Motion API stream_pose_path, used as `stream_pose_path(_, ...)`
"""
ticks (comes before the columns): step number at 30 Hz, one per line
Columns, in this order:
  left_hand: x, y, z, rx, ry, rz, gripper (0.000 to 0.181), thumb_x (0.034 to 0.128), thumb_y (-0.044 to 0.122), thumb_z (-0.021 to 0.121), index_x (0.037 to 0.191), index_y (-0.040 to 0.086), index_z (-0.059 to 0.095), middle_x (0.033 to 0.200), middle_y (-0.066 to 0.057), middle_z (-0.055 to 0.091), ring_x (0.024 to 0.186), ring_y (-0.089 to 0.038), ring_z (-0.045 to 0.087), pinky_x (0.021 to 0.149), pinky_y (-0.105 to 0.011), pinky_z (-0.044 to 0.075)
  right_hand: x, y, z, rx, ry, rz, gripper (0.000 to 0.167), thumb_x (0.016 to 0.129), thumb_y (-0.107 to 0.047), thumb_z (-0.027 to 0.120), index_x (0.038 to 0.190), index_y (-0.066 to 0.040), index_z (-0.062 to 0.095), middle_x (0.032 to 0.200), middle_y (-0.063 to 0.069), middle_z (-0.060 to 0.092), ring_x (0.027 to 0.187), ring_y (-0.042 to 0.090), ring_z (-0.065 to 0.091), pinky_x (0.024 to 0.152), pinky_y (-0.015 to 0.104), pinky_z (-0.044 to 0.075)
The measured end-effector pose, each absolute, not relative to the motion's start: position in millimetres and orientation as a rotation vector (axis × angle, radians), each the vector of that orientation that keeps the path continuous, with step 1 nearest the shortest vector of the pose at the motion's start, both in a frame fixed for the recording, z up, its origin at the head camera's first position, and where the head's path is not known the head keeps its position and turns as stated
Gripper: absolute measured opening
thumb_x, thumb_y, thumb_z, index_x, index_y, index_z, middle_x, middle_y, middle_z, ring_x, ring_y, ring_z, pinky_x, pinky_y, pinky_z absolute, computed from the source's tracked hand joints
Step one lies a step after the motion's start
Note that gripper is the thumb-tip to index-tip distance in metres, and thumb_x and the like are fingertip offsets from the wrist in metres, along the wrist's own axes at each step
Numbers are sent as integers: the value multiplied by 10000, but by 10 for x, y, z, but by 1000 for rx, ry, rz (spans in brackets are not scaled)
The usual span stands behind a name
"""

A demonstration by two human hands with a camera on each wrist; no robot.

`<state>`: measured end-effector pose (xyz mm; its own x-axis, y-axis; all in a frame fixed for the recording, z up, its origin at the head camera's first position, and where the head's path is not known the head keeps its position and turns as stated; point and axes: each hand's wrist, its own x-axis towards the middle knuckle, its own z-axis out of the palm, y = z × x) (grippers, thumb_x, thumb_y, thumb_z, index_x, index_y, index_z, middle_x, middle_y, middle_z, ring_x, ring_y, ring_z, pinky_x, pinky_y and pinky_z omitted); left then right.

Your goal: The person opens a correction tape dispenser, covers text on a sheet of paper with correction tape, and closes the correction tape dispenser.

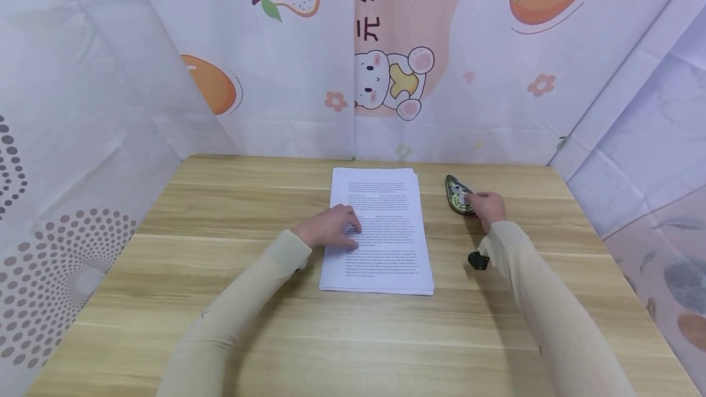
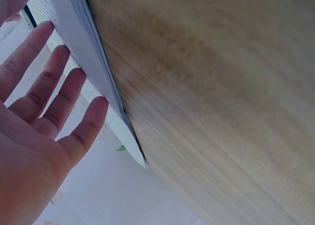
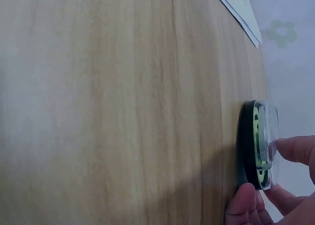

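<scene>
A stack of printed paper (image 1: 380,262) lies on the table, its sheets almost squared up. Over its left side is my left hand (image 1: 333,226), fingers spread and lightly bent, holding nothing. In the left wrist view its fingertips (image 2: 98,107) are at the top sheet; whether they press on it I cannot tell. Right of the stack, a correction tape dispenser (image 1: 458,196) with a dark body and a clear cover lies flat. My right hand (image 1: 489,208) pinches its near end. The right wrist view has fingers on the clear cover and at the end of the dispenser (image 3: 260,144).
The wooden table (image 1: 231,201) reaches back to a white curtain (image 1: 265,97) printed with fruit and a cartoon animal. More cloth hangs at both sides. A small black object (image 1: 478,260) sits at my right wrist, by the sleeve.
</scene>
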<state>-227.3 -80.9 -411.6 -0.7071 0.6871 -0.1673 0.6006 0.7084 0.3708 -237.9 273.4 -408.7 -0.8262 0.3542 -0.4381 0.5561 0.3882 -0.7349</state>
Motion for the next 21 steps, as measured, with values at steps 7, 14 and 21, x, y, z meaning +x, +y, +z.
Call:
stream_pose_path(7, -2257, -809, -4098, 1009, 2617, 413, 288, 772, 298, 730, 1018, 152, 699, 1086, -7, 588, 1019, -166, 492, 936, -317, 398, -2400, 2756, -4102, 800, 2462, -1398, 587, 946, -310, 461, 1434, -16, 317, 1403, 214, 385, 854, 155, 459, 626, 222, 420)
stream_pose_path(14, -2251, -808, -4087, 1020, 2616, 420, 288, 769, 292, 732, 1015, 146, 702, 1073, -10, 592, 1017, -173, 495, 934, -319, 399, -2386, 2756, -4095, 797, 2461, -1437, 607, 938, -298, 473, 1439, -6, 296, 1412, 218, 375, 810, 152, 454, 611, 233, 429)
stream_pose_path(21, -2252, -807, -4089, 1021, 2622, 412, 298, 770, 296, 730, 1022, 141, 701, 1081, -17, 593, 1014, -175, 497, 924, -318, 402, -2363, 2758, -4075, 804, 2455, -1463, 631, 930, -307, 479, 1441, 4, 280, 1367, 183, 393, 747, 119, 447, 612, 245, 440)
